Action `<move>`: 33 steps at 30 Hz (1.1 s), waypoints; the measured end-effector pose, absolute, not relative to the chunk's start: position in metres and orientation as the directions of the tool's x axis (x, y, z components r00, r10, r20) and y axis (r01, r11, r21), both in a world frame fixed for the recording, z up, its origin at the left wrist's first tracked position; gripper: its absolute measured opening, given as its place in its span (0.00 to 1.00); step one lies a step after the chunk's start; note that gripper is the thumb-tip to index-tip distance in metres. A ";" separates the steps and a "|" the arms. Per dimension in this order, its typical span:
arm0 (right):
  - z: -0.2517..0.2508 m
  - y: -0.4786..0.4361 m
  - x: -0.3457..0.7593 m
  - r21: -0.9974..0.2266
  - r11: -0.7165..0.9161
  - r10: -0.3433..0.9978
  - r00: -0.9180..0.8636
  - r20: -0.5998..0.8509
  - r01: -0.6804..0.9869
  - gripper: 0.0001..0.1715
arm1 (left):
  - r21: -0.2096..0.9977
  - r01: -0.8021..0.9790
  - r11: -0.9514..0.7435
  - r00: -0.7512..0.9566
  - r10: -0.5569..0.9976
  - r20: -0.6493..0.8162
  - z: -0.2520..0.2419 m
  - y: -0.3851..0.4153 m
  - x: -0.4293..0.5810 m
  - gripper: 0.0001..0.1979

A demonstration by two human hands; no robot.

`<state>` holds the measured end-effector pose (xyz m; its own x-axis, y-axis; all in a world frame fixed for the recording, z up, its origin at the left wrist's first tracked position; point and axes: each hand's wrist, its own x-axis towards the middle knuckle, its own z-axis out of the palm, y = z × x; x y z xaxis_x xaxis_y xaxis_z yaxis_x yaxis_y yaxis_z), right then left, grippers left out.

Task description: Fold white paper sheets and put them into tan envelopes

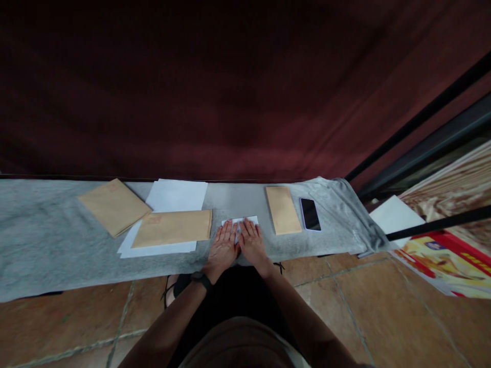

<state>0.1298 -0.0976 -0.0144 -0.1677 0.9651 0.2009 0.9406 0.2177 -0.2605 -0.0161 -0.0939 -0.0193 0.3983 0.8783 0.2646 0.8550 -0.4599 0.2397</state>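
A small piece of white paper (pixel 251 220), seemingly folded, lies on the grey cloth near its front edge. My left hand (pixel 223 245) rests flat on the paper's left part, fingers stretched out. Beside it, my right hand (pixel 251 243) presses flat on the right part, its fingers also straight. Most of the paper is hidden beneath both hands. To the left lies a brown envelope (pixel 172 227) on top of white sheets (pixel 178 194). Another brown envelope (pixel 284 209) lies to the right of my right hand.
More brown envelopes (pixel 115 207) sit at an angle on the far left. A phone (pixel 310 214) lies right of the single envelope. The long grey cloth (pixel 46 235) covers the narrow surface, with a dark red curtain (pixel 230 102) behind. A colourful box (pixel 448 263) stands at the lower right.
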 end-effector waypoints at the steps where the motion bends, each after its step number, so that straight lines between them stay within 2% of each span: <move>1: -0.014 -0.097 0.129 -0.252 0.229 0.964 -0.184 0.192 0.940 0.29 | 0.226 0.861 -0.456 0.399 0.880 0.258 -0.018 -0.094 -0.016 0.32; 6: -0.018 -0.096 0.136 -0.229 0.218 0.965 -0.174 0.197 0.949 0.29 | 0.178 0.880 -0.441 0.401 0.889 0.220 -0.017 -0.093 -0.016 0.32; 18: -0.030 -0.100 0.165 -0.177 0.157 0.948 -0.099 0.302 0.972 0.33 | 0.205 0.881 -0.427 0.368 0.890 0.271 -0.024 -0.097 -0.019 0.34; 29: -0.027 -0.111 0.165 -0.220 0.105 0.940 -0.025 0.341 0.970 0.31 | 0.191 0.884 -0.426 0.362 0.884 0.298 -0.026 -0.113 -0.035 0.33; 33: -0.026 -0.129 0.161 -0.238 0.207 0.939 -0.124 0.320 0.949 0.32 | 0.195 0.871 -0.450 0.382 0.872 0.306 -0.025 -0.115 -0.039 0.31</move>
<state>0.1614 -0.1290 -0.0264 -0.1241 0.9392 0.3201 0.9490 0.2065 -0.2382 -0.0392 -0.1148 -0.0251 0.3816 0.8721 0.3064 0.8714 -0.4499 0.1954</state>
